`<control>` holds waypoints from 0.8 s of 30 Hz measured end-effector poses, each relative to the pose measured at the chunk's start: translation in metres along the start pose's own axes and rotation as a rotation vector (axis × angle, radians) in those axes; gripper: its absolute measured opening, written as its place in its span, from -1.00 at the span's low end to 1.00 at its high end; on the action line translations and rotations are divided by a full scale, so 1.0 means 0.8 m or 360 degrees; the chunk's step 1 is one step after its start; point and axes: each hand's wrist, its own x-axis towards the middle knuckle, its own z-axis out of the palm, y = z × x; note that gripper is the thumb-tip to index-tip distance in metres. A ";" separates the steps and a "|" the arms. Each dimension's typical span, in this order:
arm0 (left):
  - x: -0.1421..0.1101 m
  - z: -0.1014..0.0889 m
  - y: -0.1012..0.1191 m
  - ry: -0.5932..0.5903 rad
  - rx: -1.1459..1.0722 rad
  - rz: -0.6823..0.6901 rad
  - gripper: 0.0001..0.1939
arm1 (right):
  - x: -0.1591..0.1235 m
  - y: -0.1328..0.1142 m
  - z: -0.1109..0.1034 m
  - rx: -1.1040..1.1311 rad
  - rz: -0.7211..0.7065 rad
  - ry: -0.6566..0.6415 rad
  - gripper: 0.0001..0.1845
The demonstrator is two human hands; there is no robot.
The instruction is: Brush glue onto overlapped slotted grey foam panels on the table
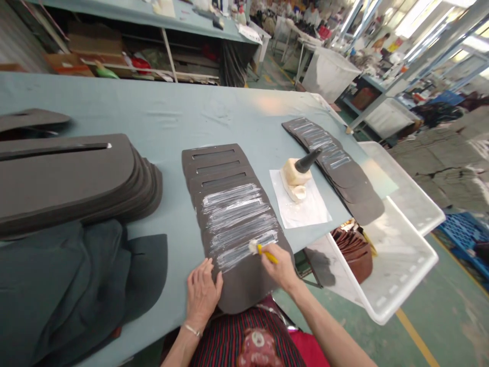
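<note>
Several dark grey panels [248,290] with long slots lie overlapped like shingles in front of me. White glue [239,209] is smeared in streaks around the slots of the nearer ones, while the far slots look bare. My right hand [278,265] grips a yellow-handled brush [267,253], its whitened bristles touching the panel beside a slot. My left hand [204,290] rests on the left edge of the nearest panel, fingers spread and holding nothing. Right of the panels, a cream glue bottle [296,176] with a black nozzle sits on a white sheet [305,211].
A thick stack of grey panels [76,178] stands at left, with dark green cloth [64,285] in front. Another overlapped row of panels [336,163] lies at the right table edge. White bins [401,260] stand beyond it, one holding brown pieces [357,255].
</note>
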 end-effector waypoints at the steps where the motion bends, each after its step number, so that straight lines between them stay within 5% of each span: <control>1: 0.001 0.000 0.000 0.0007 0.0000 0.0002 -0.63 | 0.006 0.026 -0.020 -0.0085 0.0089 0.0104 -0.85; 3: 0.002 0.000 0.001 0.0014 0.0003 0.0007 -0.63 | 0.017 0.062 -0.050 -0.0225 0.0245 0.0278 -0.88; 5: 0.003 -0.001 0.002 0.0008 0.0009 0.0009 -0.63 | 0.021 0.060 -0.054 -0.0239 0.0293 0.0379 -0.88; 8: 0.003 -0.001 0.004 -0.0013 0.0023 0.0008 -0.62 | 0.011 0.001 -0.011 -0.0043 0.0130 0.0313 -0.85; 10: 0.002 0.000 0.004 -0.0017 0.0046 0.0005 -0.62 | 0.003 -0.039 0.024 0.0082 -0.0067 0.0086 -0.85; 12: 0.001 0.001 0.004 -0.0016 0.0072 0.0003 -0.63 | -0.001 -0.050 0.039 0.0163 -0.0149 -0.0065 -0.85; 19: 0.001 0.002 0.004 -0.0014 0.0081 0.0002 -0.63 | 0.027 0.063 -0.033 0.0021 0.0312 0.0305 -0.85; 24: 0.004 -0.001 0.002 -0.0065 -0.0022 -0.0053 -0.72 | 0.041 0.061 -0.051 0.0080 0.0400 0.0289 -0.81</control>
